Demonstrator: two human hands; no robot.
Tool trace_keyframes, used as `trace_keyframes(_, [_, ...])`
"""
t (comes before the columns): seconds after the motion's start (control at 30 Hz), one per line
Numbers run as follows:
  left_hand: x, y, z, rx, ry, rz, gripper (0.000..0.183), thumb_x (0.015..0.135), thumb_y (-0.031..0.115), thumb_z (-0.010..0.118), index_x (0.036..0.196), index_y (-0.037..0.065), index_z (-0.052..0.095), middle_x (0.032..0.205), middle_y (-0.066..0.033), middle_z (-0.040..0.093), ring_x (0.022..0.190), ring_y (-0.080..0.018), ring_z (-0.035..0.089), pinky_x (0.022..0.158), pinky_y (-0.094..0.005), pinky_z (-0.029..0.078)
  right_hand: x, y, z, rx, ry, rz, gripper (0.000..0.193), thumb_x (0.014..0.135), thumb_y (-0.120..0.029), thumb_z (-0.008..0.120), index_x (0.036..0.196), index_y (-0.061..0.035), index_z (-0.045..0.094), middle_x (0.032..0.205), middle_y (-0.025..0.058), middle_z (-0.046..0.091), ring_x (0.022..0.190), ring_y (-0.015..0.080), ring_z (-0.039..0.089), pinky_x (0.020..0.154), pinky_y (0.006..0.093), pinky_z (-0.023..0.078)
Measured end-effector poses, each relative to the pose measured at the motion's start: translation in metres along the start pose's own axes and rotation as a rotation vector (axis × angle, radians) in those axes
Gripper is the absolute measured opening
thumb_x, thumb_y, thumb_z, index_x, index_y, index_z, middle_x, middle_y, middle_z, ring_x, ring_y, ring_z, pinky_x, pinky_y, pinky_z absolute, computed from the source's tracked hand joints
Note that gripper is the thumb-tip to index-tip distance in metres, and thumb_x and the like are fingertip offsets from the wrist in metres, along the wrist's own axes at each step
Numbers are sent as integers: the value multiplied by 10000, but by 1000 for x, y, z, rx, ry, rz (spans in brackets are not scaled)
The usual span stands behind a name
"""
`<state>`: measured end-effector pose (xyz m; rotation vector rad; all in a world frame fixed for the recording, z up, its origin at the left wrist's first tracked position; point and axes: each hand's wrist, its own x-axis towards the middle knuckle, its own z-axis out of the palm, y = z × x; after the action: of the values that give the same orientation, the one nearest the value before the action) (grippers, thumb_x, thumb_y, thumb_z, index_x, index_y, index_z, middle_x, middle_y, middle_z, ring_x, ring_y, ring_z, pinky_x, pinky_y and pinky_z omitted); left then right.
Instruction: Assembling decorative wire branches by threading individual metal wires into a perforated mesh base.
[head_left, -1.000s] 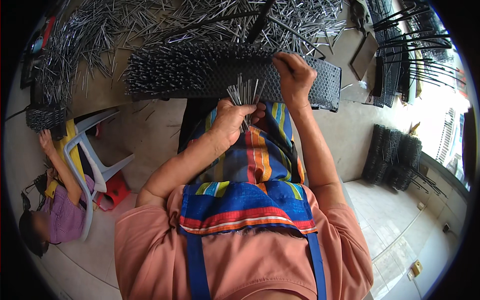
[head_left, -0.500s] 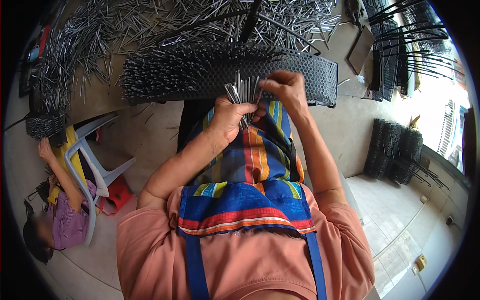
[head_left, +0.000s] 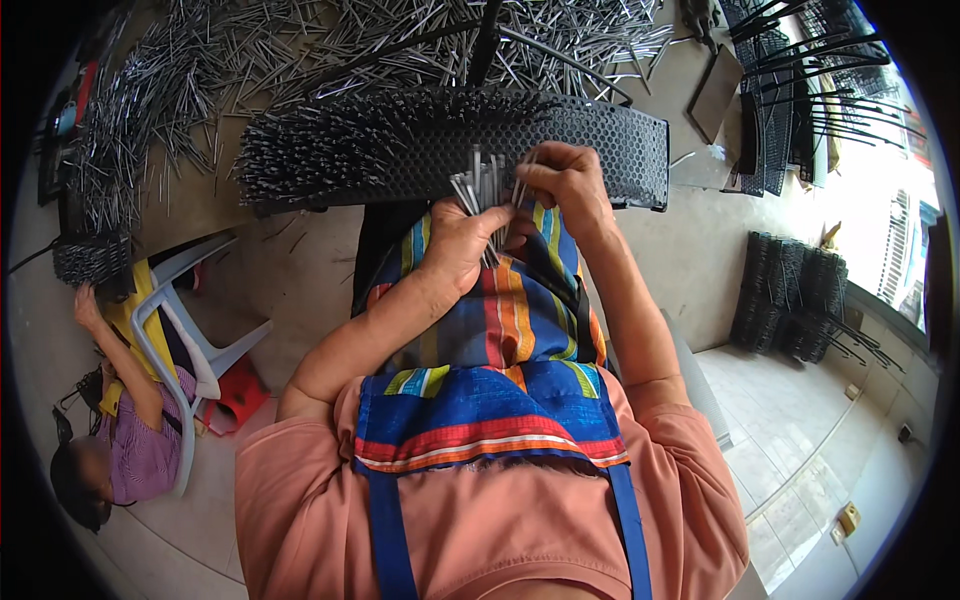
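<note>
My left hand is closed around a loose bundle of thin metal rods, held upright over my lap with their tips fanned out. Just right of the bundle, my right hand pinches a slim metal rod between thumb and fingers. Directly beyond both hands lies a long black perforated rack. Many rods stand in its holes, packed densely on the left and along the far edge. Bare holes show at the right and near middle. The lower ends of the held rods are partly hidden by my fingers.
Loose metal rods lie heaped on the table beyond the rack. A brown board and black wire racks are at the far right. To the left, a co-worker sits by a grey-blue chair. Black bundles stand on the floor.
The bundle's rods sit slightly differently in my left hand, their tips a little lower. My right hand stays beside them, with only small finger movement.
</note>
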<state>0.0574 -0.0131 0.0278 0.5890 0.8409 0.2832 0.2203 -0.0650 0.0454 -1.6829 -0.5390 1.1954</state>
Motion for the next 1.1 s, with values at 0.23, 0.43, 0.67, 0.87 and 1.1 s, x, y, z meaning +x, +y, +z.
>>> trace_keyframes(0.23, [-10,-2,-9,54,55,-44,181,902,56,588,1077,25,624,884,-88,692,729,-184,688,550,-317,565,23,-1,-10,186,506,-542,44,884,-26,662,903,-5,696,696,-31,575,543,22,465,487,175,339])
trace_keyframes(0.43, [-13,-3,-13,29,29,-76,205,896,30,579,1089,-17,632,894,-132,696,756,-228,693,661,-352,589,40,10,-12,-148,545,-804,63,848,22,679,901,-5,701,723,-41,569,578,13,464,502,169,348])
trace_keyframes(0.67, [-17,2,-16,14,12,-84,208,891,15,565,1087,-16,627,861,-131,694,734,-213,691,629,-338,596,35,9,-6,-167,566,-860,74,823,38,692,894,19,702,759,-8,621,663,35,521,581,184,404])
trace_keyframes(0.87, [-32,-12,-28,47,-37,-180,186,875,3,537,1034,-29,628,793,-132,690,636,-201,679,579,-307,578,33,10,-2,-338,544,-742,90,780,32,725,866,11,707,759,10,638,654,46,537,578,196,413])
trace_keyframes(1.1, [-39,-7,-35,74,-41,-120,159,837,-57,570,970,-34,653,837,-140,704,677,-210,691,572,-298,563,33,2,2,-455,617,-737,119,752,2,749,866,-10,715,708,9,636,604,60,548,558,216,423])
